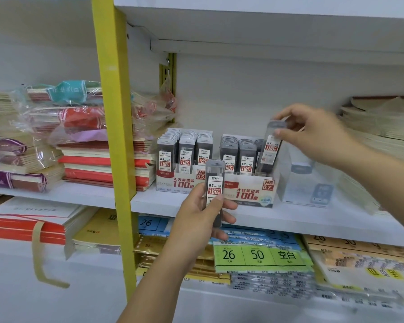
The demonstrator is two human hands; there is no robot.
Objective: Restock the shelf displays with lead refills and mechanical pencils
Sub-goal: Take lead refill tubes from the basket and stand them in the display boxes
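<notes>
Refill case [271,148] in my right hand [313,136] hangs over the rightmost column of the 0.7 display box [250,193]. Its long axis is near upright, the top leans slightly right, and thumb and fingers pinch its cap end. The slot lies directly below, so I judge the coming move is a short push down. My left hand [196,220] grips a second 0.7 case [215,190] upright, in front of the box and lower left (next in line, I'd guess). Both cases are slim, clear and grey-capped, with red-and-white labels. The box stands on the white shelf [313,220].
</notes>
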